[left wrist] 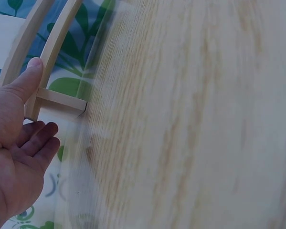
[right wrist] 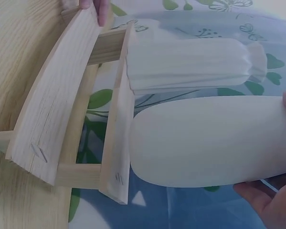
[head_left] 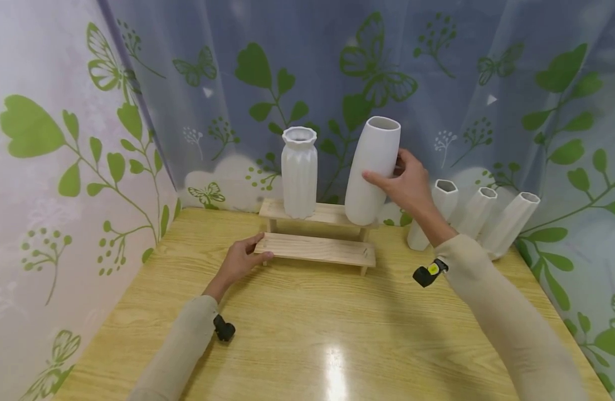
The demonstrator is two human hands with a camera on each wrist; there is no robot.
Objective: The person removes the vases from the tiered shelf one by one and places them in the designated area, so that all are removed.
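Note:
My right hand [head_left: 408, 181] grips a smooth white vase [head_left: 371, 172] by its upper right side, thumb across the front. The vase leans slightly, its base at the right end of the upper step of a two-step wooden stand [head_left: 315, 248]; in the right wrist view the base [right wrist: 143, 143] meets or nearly meets that board. Beside it, a fluted white vase [head_left: 299, 175] with a wavy rim stands upright on the same step. My left hand [head_left: 240, 259] holds the lower step's left end, thumb [left wrist: 30, 78] on the board and fingers beneath.
To the right, three slimmer white vases stand on the wooden table [head_left: 287, 334]: a wide hexagonal one [head_left: 445, 195], a middle one [head_left: 478, 211] and a ribbed one [head_left: 510, 223]. A leaf-and-butterfly patterned curtain [head_left: 297, 67] hangs behind and at both sides.

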